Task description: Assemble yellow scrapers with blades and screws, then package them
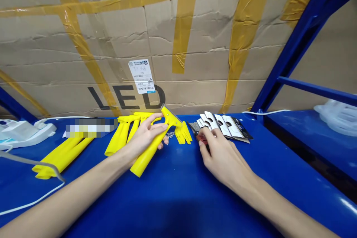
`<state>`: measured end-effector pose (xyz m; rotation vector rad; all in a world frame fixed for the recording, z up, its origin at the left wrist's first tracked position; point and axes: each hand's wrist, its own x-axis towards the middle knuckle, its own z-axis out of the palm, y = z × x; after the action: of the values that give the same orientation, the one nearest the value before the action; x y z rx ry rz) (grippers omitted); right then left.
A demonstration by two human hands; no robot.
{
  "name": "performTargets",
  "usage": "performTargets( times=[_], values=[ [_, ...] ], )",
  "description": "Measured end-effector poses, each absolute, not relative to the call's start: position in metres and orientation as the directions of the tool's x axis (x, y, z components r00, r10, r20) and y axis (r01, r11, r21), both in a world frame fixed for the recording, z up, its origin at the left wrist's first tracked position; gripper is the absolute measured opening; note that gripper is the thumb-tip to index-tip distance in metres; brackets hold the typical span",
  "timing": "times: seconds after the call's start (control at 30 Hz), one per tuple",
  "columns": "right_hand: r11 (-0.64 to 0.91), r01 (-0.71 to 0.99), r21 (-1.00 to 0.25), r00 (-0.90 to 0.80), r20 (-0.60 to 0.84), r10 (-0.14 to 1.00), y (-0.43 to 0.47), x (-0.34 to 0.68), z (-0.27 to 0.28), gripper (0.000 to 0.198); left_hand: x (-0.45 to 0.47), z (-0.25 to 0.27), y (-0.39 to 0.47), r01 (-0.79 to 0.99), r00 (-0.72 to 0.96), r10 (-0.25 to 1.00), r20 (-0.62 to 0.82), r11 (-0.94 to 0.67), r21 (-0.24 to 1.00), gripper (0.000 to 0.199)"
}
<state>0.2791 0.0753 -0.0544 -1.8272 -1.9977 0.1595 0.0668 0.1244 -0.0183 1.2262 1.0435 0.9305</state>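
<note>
In my left hand (149,134) is a yellow scraper (147,156), tilted with its metal-edged head up and its thick round handle toward me. Just right of that head lie small yellow plastic pieces (183,134), and tiny metal screws (170,134) are heaped beside them. My right hand (220,152) is closed, palm down, with its fingertips on a dark red and black thing (202,140) whose kind is mostly hidden. Behind those fingers, white cards with round holes (225,124) lie in a fanned stack. More yellow scraper handles (118,137) rest left of my left hand.
Other yellow handles (67,152) lie farther left on the blue surface (173,200). A white power strip (36,135) with cables sits at the left edge. The taped cardboard box (206,59) stands close behind. A blue frame post (290,48) rises at right, near clear plastic wrap (337,115).
</note>
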Motion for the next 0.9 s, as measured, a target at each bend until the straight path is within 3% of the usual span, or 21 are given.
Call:
performTargets(
  times=[0.13, 0.23, 0.4, 0.57, 0.73, 0.9],
  values=[
    [0.103, 0.968, -0.229, -0.07, 0.148, 0.986, 0.069, 0.267, -0.053, 0.022, 0.069, -0.025, 0.126, -0.029, 0.284, 0.955, -0.085, 0.097, 0.995, 0.061],
    [0.128, 0.972, -0.198, -0.105, 0.122, 0.987, 0.067, 0.264, -0.052, 0.021, 0.07, -0.027, 0.126, -0.036, 0.295, 0.952, -0.079, 0.093, 0.995, 0.06],
    [0.172, 0.954, -0.248, -0.139, 0.143, 0.98, 0.068, 0.27, -0.05, 0.026, 0.073, -0.022, 0.128, -0.051, 0.315, 0.947, -0.058, 0.078, 0.996, 0.063],
    [0.274, 0.871, -0.407, -0.181, 0.251, 0.951, 0.08, 0.293, -0.042, 0.032, 0.083, -0.013, 0.129, -0.109, 0.335, 0.942, -0.012, 0.052, 0.993, 0.061],
    [0.092, 0.951, -0.295, 0.048, 0.436, 0.899, 0.099, 0.335, -0.036, 0.024, 0.083, -0.007, 0.124, -0.082, 0.386, 0.922, -0.028, 0.064, 0.995, 0.057],
    [0.038, 0.97, -0.238, 0.033, 0.289, 0.957, 0.109, 0.361, -0.043, 0.052, 0.078, 0.001, 0.119, -0.046, 0.398, 0.915, -0.063, 0.088, 0.995, 0.058]
  ],
)
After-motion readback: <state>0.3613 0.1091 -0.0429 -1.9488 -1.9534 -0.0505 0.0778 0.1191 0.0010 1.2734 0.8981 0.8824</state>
